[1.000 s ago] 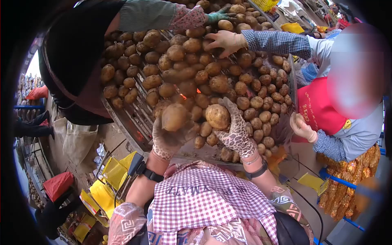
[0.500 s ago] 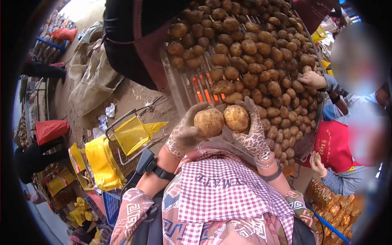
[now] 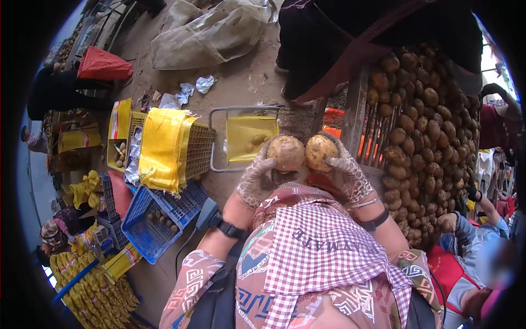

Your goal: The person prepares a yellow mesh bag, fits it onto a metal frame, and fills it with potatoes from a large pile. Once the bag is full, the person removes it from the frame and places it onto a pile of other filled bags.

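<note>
My left hand (image 3: 259, 178), in a dirty leopard-print glove, is closed round a large round potato (image 3: 285, 153). A second, slightly smaller potato (image 3: 321, 153) is gripped in my right hand (image 3: 350, 174), gloved the same way. Both potatoes are held side by side in front of my checked apron (image 3: 323, 247). Just past my left hand, a yellow mesh bag (image 3: 252, 131) hangs open in a metal frame (image 3: 212, 137), with a few potatoes in its bottom. The slatted sorting table (image 3: 357, 104), heaped with potatoes (image 3: 422, 137), lies beyond my right hand.
On the left, yellow bags (image 3: 167, 142) are draped over a crate, next to a blue crate (image 3: 148, 225) with several potatoes. A large pale sack (image 3: 208, 38) lies on the ground. One person in dark clothes (image 3: 318, 44) stands by the table; another in a red apron (image 3: 446, 268) is at right.
My view has swung left, from the potato table towards the bag frame and crates. Both hands keep hold of their potatoes and are now nearer the framed yellow bag.
</note>
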The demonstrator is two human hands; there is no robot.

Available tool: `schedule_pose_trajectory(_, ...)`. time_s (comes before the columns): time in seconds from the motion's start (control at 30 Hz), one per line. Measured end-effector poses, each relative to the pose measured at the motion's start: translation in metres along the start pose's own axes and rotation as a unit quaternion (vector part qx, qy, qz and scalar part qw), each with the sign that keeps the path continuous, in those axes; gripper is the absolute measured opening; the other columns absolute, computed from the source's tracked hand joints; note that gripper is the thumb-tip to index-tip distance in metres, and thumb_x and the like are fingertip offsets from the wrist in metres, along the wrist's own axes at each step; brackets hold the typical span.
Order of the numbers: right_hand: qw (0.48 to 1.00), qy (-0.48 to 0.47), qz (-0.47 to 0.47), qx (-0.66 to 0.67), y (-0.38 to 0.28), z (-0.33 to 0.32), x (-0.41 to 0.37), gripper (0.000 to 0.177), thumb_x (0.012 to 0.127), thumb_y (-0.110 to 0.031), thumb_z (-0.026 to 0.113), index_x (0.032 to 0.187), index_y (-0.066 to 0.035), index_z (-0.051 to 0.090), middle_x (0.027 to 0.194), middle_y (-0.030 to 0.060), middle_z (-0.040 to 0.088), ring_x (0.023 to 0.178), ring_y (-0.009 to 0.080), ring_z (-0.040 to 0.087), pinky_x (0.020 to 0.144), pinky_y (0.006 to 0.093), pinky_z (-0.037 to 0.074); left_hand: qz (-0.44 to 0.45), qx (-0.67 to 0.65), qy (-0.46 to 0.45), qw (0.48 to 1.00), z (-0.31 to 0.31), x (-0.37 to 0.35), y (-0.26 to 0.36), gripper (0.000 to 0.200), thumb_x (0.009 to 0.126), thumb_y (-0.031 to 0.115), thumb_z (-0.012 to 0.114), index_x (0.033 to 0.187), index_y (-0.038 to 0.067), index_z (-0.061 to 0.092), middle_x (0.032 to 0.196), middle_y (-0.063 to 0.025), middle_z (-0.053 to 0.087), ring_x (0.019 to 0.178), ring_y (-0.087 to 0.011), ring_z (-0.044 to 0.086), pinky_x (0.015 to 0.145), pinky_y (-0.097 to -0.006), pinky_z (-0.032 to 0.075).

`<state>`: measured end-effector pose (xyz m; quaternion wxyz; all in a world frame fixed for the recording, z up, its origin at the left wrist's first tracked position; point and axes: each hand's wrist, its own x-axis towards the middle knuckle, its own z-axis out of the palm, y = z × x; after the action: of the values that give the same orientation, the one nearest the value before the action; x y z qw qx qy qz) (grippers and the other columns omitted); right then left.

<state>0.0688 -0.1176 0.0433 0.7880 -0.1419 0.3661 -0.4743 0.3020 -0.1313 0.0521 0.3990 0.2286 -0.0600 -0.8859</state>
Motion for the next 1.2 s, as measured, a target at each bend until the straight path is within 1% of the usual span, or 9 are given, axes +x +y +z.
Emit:
schedule_pose_trajectory(0.4, 0.96, -0.038, 0.095, -0.261, 0.059, 0.017, 0.135, 0.078, 0.07, -0.015, 0.081, 0.136, -0.003, 0.042, 0.129, 0.0143, 0.05, 0.118, 0.0249, 0.053, 0.099, 0.0356, 0.047, 0.127, -0.032, 0.208, 0.969, -0.051, -0.059, 0.019, 0.07, 0.074, 0.013, 0.073, 0.136, 0.008, 0.042, 0.134, -0.0177, 0.046, 0.122, -0.0355, 0.05, 0.104, -0.0492, 0.044)
schedule_pose_trajectory(0.5, 0.889, -0.079, 0.048, -0.448, 0.069, 0.027, 0.156, 0.076, 0.074, -0.032, 0.08, 0.134, 0.0, 0.045, 0.128, 0.0194, 0.053, 0.12, 0.0282, 0.053, 0.101, 0.0364, 0.043, 0.132, -0.044, 0.191, 0.972, -0.049, -0.06, 0.019, 0.068, 0.075, 0.013, 0.072, 0.135, 0.007, 0.042, 0.133, -0.0183, 0.046, 0.122, -0.0363, 0.049, 0.103, -0.0489, 0.045)
schedule_pose_trajectory(0.57, 0.737, -0.073, -0.064, -0.668, 0.07, 0.038, 0.157, 0.074, 0.082, -0.044, 0.071, 0.134, 0.001, 0.045, 0.129, 0.0248, 0.052, 0.122, 0.034, 0.051, 0.105, 0.0381, 0.039, 0.134, -0.023, 0.195, 0.971, -0.04, -0.057, 0.019, 0.069, 0.076, 0.016, 0.073, 0.136, 0.007, 0.042, 0.133, -0.0183, 0.046, 0.123, -0.0358, 0.049, 0.102, -0.0481, 0.045)
schedule_pose_trajectory(0.7, 0.866, -0.015, -0.157, -0.475, 0.032, 0.1, 0.106, 0.06, 0.093, -0.042, 0.057, 0.136, -0.003, 0.046, 0.135, 0.0249, 0.048, 0.126, 0.0378, 0.047, 0.106, 0.043, 0.037, 0.133, 0.105, 0.183, 0.968, -0.021, -0.041, 0.02, 0.077, 0.077, 0.025, 0.077, 0.14, 0.007, 0.036, 0.135, -0.0165, 0.046, 0.121, -0.0336, 0.051, 0.1, -0.0459, 0.047)
schedule_pose_trajectory(0.8, 0.631, -0.037, -0.283, -0.722, 0.033, 0.111, 0.086, 0.055, 0.092, -0.044, 0.053, 0.132, -0.007, 0.051, 0.132, 0.0217, 0.052, 0.125, 0.0384, 0.047, 0.106, 0.0463, 0.035, 0.079, 0.216, 0.138, 0.963, -0.019, -0.011, 0.007, 0.084, 0.081, 0.027, 0.073, 0.146, 0.006, 0.025, 0.137, -0.0148, 0.044, 0.126, -0.0282, 0.047, 0.101, -0.0416, 0.047)
schedule_pose_trajectory(0.83, 0.627, -0.021, -0.284, -0.725, 0.029, 0.1, 0.084, 0.055, 0.092, -0.044, 0.053, 0.132, -0.007, 0.051, 0.132, 0.0217, 0.052, 0.125, 0.0384, 0.047, 0.106, 0.0463, 0.035, 0.07, 0.22, 0.124, 0.965, -0.017, -0.006, 0.004, 0.084, 0.081, 0.027, 0.073, 0.146, 0.006, 0.025, 0.137, -0.0148, 0.044, 0.126, -0.0282, 0.047, 0.101, -0.0416, 0.047)
schedule_pose_trajectory(0.97, 0.696, 0.068, -0.264, -0.664, 0.022, 0.041, 0.092, 0.043, 0.093, -0.03, 0.057, 0.126, -0.002, 0.055, 0.127, 0.0186, 0.056, 0.119, 0.0328, 0.052, 0.105, 0.0407, 0.039, 0.005, 0.239, 0.049, 0.97, 0.008, -0.003, 0.012, 0.096, 0.075, 0.037, 0.078, 0.146, 0.002, 0.023, 0.136, -0.0185, 0.044, 0.125, -0.0309, 0.049, 0.101, -0.0424, 0.047)
schedule_pose_trajectory(1.03, 0.828, 0.158, -0.255, -0.474, 0.016, -0.001, 0.093, 0.039, 0.098, -0.03, 0.05, 0.127, -0.004, 0.054, 0.12, 0.0212, 0.059, 0.116, 0.032, 0.055, 0.099, 0.0395, 0.043, -0.025, 0.175, 0.029, 0.984, 0.012, -0.004, 0.01, 0.098, 0.073, 0.039, 0.079, 0.146, 0.003, 0.024, 0.136, -0.0189, 0.044, 0.124, -0.0317, 0.05, 0.1, -0.0435, 0.048)
schedule_pose_trajectory(1.2, 0.912, 0.29, -0.132, -0.257, -0.017, -0.009, 0.041, 0.027, 0.099, -0.019, 0.051, 0.12, -0.004, 0.058, 0.103, 0.0073, 0.064, 0.085, 0.0123, 0.06, 0.075, 0.0279, 0.051, -0.05, 0.138, 0.02, 0.989, 0.013, -0.001, 0.012, 0.098, 0.071, 0.041, 0.079, 0.145, 0.005, 0.026, 0.137, -0.0178, 0.044, 0.123, -0.0317, 0.05, 0.098, -0.0461, 0.049)
